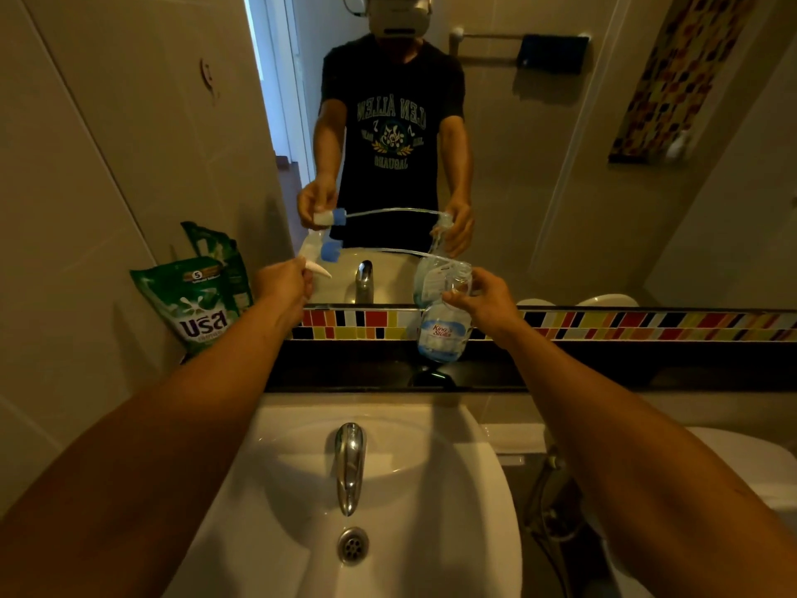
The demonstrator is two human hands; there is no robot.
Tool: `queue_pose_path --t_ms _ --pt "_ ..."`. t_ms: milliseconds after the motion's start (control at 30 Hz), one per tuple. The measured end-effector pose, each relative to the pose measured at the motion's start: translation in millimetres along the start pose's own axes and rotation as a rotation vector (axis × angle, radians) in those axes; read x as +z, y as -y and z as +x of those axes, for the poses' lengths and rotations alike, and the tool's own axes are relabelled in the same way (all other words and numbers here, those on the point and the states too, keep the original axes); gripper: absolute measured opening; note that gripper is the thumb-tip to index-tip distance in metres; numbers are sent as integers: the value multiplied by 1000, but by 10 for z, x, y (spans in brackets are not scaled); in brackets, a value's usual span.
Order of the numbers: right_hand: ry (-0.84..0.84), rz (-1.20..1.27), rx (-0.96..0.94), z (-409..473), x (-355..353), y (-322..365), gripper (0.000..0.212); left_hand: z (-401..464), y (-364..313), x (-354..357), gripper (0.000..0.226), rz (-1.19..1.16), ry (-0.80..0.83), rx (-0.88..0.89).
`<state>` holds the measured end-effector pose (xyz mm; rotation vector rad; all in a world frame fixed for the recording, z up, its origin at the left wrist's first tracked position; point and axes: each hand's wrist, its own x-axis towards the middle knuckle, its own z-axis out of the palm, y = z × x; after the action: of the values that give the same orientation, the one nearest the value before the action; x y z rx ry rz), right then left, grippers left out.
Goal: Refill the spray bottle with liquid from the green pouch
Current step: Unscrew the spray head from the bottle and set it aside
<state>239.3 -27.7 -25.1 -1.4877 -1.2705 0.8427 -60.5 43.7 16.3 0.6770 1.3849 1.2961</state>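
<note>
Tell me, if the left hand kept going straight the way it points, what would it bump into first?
Probably the mirror. The left hand, gripping the sprayer head, points forward over the black ledge with nothing visible between; depth is hard to judge.

Both arms extend toward frame centre. Left hand [282, 283] is closed, left of centre; right hand [483, 302] is closed, right of centre.

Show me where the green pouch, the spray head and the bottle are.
green pouch [196, 308]: head view, on its front label.
spray head [317, 252]: head view, on its white body, held in the left hand.
bottle [440, 334]: head view, on its blue label.
</note>
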Motion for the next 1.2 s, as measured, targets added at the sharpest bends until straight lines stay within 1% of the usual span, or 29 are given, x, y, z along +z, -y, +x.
queue_pose_path --t_ms 100,167,267,367,500,667,767,867,1000,1200 --pt "7 25 9 -10 50 -27 35 12 282 -54 5 -179 -7 -138" --pt "-1 29 10 -10 84 -56 36 64 457 -94 6 -254 9 -207" --pt "-10 17 15 -19 137 -116 43 156 685 -172 7 -271 -3 -261" --pt "-1 18 8 -39 200 -141 42 215 894 -234 15 -273 -13 -283" --pt "25 -8 -20 -54 301 -147 40 262 1108 -309 6 -202 -65 -272" --pt "80 -17 -30 3 487 -158 40 421 1397 -365 14 -34 -121 -250" --pt "112 -32 -33 71 624 -170 38 496 1543 -368 17 88 -120 -244" --pt "149 -38 -57 132 759 -179 34 578 1662 -367 19 145 -92 -241" --pt "164 -80 -70 202 909 -184 38 639 1752 -332 15 237 -100 -199" --pt "145 -114 -69 243 1021 -269 45 724 1865 -357 22 436 -85 -102"
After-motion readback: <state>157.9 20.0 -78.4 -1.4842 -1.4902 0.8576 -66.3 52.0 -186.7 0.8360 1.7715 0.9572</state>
